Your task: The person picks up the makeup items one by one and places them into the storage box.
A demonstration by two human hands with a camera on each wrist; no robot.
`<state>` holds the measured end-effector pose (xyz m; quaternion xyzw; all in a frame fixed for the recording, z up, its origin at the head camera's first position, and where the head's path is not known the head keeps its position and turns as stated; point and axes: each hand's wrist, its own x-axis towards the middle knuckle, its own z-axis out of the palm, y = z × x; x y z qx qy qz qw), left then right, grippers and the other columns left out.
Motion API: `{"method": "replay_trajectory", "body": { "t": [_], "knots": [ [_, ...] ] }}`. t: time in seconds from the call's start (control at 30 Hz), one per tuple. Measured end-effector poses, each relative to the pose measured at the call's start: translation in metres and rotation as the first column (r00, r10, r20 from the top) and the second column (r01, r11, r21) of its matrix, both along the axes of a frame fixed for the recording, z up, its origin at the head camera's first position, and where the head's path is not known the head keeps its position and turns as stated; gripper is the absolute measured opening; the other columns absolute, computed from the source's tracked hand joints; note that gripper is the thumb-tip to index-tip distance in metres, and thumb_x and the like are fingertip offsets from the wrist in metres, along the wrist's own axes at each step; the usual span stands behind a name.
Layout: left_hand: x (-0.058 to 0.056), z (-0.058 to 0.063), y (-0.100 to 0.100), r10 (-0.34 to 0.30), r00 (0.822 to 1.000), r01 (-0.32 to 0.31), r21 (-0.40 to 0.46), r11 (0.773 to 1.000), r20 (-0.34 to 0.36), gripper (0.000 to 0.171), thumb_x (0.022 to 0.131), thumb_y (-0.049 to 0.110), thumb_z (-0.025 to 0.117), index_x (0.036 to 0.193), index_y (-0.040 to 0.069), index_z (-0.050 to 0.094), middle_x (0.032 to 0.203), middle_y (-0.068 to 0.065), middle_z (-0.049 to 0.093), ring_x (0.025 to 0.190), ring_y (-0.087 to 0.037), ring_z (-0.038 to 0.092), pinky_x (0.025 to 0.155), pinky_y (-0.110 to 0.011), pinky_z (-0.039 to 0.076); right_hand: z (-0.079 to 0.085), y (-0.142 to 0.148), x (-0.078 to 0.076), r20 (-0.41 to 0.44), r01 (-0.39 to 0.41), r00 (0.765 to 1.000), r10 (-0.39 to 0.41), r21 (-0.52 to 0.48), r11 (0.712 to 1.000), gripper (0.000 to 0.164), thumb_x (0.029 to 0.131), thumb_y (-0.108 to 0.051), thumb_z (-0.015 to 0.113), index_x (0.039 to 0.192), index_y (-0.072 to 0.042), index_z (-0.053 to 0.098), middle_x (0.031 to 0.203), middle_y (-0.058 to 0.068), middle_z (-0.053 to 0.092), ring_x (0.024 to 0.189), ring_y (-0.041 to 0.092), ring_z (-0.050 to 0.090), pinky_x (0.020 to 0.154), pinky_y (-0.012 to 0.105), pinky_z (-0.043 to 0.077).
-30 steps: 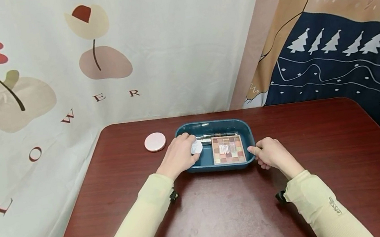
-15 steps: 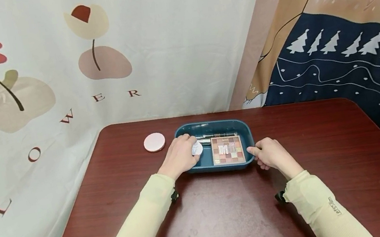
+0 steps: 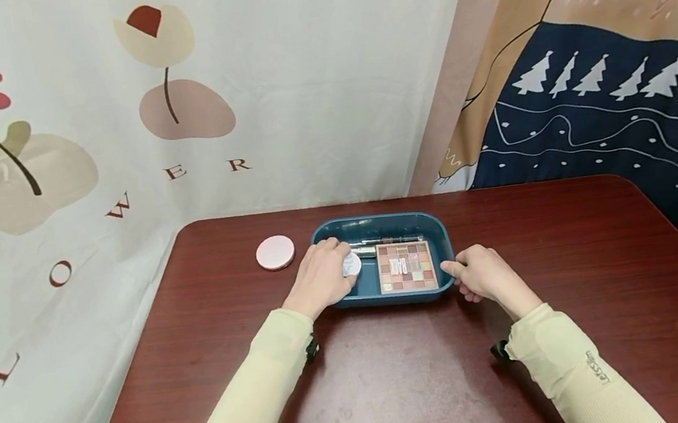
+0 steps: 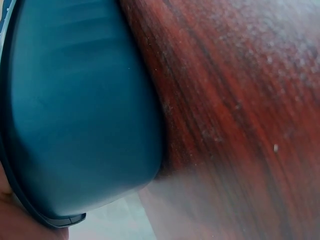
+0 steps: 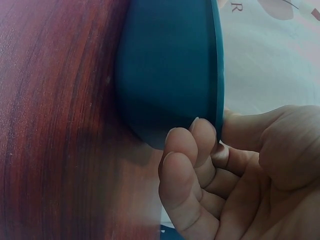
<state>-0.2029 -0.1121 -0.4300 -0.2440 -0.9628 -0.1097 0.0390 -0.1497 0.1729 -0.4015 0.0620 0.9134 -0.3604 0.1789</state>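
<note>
A dark teal plastic bin stands on the table. My left hand reaches over its left end, thumb and fingers curled about a round white item that is partly hidden by the hand. At the bin's right end, my right hand grips the rim between thumb and fingers, as the right wrist view shows from below the bin wall. An eyeshadow palette lies inside the bin. Behind it are slim makeup tubes, and a shiny short tube lies left of them.
A pale pink round compact lies on the brown wooden table, left of the bin. Printed curtains hang just behind the table's far edge.
</note>
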Motion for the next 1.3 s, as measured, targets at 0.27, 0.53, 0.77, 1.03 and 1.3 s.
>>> {"method": "replay_trajectory", "body": {
  "t": [0.27,0.53,0.77,1.03,1.3],
  "knots": [
    [-0.0003,0.0002,0.0003,-0.010,0.999,0.010,0.009,1.000,-0.030,0.038,0.085,0.019,0.082,0.117,0.002,0.070,0.111,-0.013,0.066,0.107,-0.030,0.060,0.100,-0.046,0.048,-0.0016,0.0003,-0.0001,-0.024,-0.010,1.000,0.010,-0.001,1.000,0.034,0.106,-0.024,0.060,0.088,0.004,0.068,0.069,0.010,0.062,0.056,0.016,0.060,0.056,0.029,0.056],
    [0.0005,0.0015,-0.0001,-0.012,0.999,0.012,-0.004,1.000,-0.035,0.036,0.083,0.018,0.083,0.113,0.003,0.070,0.105,-0.011,0.065,0.102,-0.029,0.059,0.095,-0.045,0.049,-0.0014,0.0001,0.0001,-0.021,-0.011,1.000,0.011,0.006,1.000,0.034,0.106,-0.025,0.060,0.087,0.003,0.067,0.069,0.010,0.062,0.056,0.017,0.060,0.057,0.029,0.055],
    [-0.0014,-0.0002,0.0011,-0.003,0.999,0.002,-0.028,1.000,-0.034,0.036,0.083,0.019,0.083,0.112,0.003,0.070,0.102,-0.010,0.064,0.100,-0.028,0.059,0.093,-0.043,0.049,-0.0012,0.0003,0.0006,-0.024,-0.013,1.000,0.013,0.008,1.000,0.034,0.106,-0.024,0.060,0.087,0.003,0.067,0.069,0.010,0.061,0.056,0.016,0.060,0.056,0.029,0.055],
    [-0.0015,-0.0011,0.0016,0.009,0.999,-0.011,-0.047,0.999,-0.037,0.040,0.080,0.019,0.084,0.114,0.002,0.070,0.103,-0.010,0.064,0.100,-0.028,0.058,0.092,-0.042,0.048,-0.0012,0.0005,0.0004,-0.020,-0.015,1.000,0.015,0.006,1.000,0.034,0.106,-0.024,0.059,0.088,0.003,0.068,0.069,0.010,0.062,0.056,0.016,0.060,0.057,0.029,0.056],
    [-0.0010,-0.0001,0.0026,0.025,0.999,-0.026,-0.026,0.999,-0.038,0.043,0.079,0.011,0.083,0.117,-0.002,0.069,0.105,-0.012,0.061,0.102,-0.030,0.057,0.095,-0.043,0.048,-0.0009,0.0005,0.0003,-0.013,-0.011,1.000,0.011,0.000,1.000,0.034,0.107,-0.024,0.059,0.091,0.004,0.068,0.071,0.011,0.062,0.057,0.017,0.060,0.057,0.029,0.055]
  ]
}}
